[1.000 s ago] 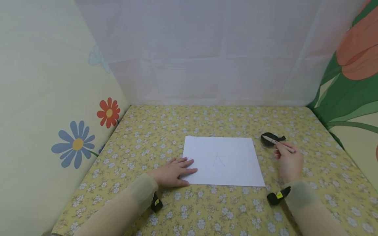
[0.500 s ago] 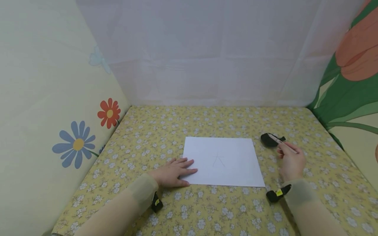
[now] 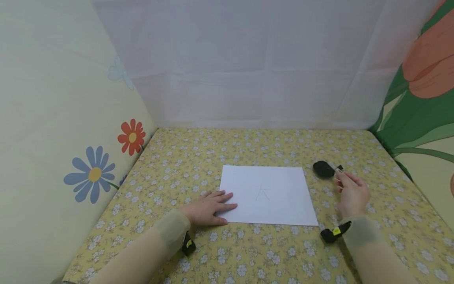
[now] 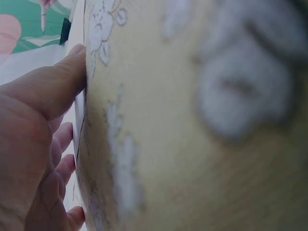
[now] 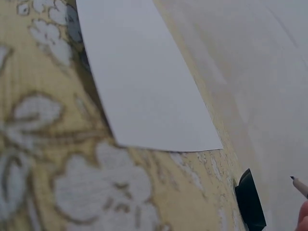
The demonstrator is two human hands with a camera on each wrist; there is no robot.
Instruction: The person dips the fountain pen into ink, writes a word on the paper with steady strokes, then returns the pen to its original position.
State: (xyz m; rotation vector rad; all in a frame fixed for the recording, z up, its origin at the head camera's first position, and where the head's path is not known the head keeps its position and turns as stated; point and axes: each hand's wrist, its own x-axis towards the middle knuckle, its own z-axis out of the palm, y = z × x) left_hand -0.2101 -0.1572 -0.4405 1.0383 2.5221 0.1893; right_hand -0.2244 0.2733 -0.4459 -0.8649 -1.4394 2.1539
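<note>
My left hand point(image 3: 209, 207) lies flat with spread fingers over the left edge of a white sheet of paper point(image 3: 283, 197). Thin grey strokes point(image 3: 262, 193) cross near the sheet's middle. Right of the paper, my right hand point(image 3: 352, 195) pinches a pale pencil between thumb and fingers. In the right wrist view the pencil point(image 5: 301, 186) shows its dark point at the right edge; in the head view most of it is hidden by the hand. Just beyond the fingertips sits a small black oval object point(image 3: 322, 169) with a short tab.
Yellow flowered cloth point(image 3: 198, 154) covers the table. A white sheet point(image 3: 230, 94) hangs behind it, and printed flower panels point(image 3: 131, 136) stand at both sides. Each wrist wears a black strap camera point(image 3: 331, 235).
My right hand has shifted a little to the right, and the pencil has swung so that its tip draws back across the black object. The left hand stays in place.
</note>
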